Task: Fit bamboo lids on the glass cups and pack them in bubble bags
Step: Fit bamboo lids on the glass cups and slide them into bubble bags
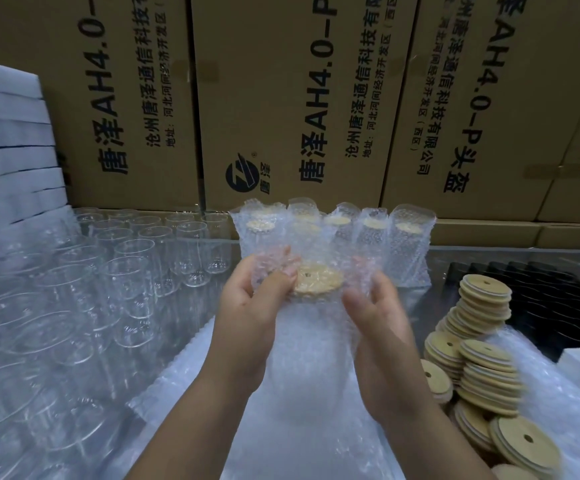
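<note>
While the head view is the only one we have, it shows plenty of the job's progress: our left hand [247,296] and right hand [375,317] hold a lidded glass cup [312,344] upright above the tabletop [472,261], already inside a bubble bag [316,358], with its bamboo lid [318,279] seated on the rim and showing at the bag's open mouth. Our left grip pinches the bag's top edge against the lid's near-left side, thumb on top; our right grip is curled around the bag's right wall, fingers half spread, pulling the film outward. We judge this cup nearly packed, with only the mouth of the bag left to settle. Behind it a row of bagged cups [347,233] stands finished against the cardboard cartons [281,98]; at least five show, though blur hides any exact count. Much is left: to the left many bare glass cups [115,271] stand in rows without lids, to the right loose bamboo lids [482,327] lie in leaning stacks, and flat bubble bags [191,372] lie under our wrists. A stack of white boxes [7,140] sits far left.
</note>
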